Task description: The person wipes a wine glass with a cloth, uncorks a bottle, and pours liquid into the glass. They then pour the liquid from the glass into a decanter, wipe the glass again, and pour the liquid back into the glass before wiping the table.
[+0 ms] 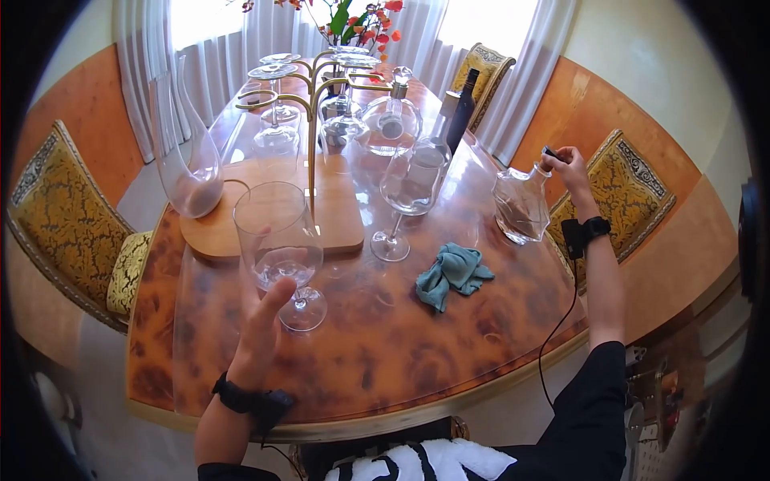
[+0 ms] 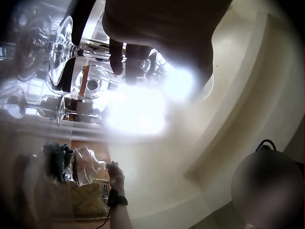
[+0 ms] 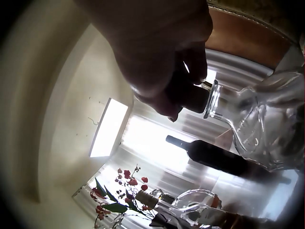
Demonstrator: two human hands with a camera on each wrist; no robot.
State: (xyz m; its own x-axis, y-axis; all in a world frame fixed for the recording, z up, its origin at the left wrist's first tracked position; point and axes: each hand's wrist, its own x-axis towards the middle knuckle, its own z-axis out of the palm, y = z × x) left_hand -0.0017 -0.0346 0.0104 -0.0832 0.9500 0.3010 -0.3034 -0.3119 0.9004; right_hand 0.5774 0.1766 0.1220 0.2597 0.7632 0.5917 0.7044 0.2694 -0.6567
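My left hand (image 1: 261, 325) holds a large clear wine glass (image 1: 282, 212) at the lower bowl, thumb on the near side and fingers behind it. The foot of this glass is over the table near its front left. In the left wrist view, glare hides much of the grip. On the right, my right hand (image 1: 571, 170) pinches a dark stopper (image 3: 194, 98) at the mouth of an angular clear glass decanter (image 1: 520, 207). The right wrist view shows the stopper in line with the decanter's flared neck (image 3: 214, 100).
A crumpled teal cloth (image 1: 454, 275) lies between the hands, and another wine glass (image 1: 391, 244) stands behind it. Farther back are a brass rack (image 1: 311, 144) with hanging glasses, a wooden board (image 1: 341, 216), a tall decanter (image 1: 192, 172), a round decanter (image 1: 405, 120) and a dark bottle (image 1: 463, 112).
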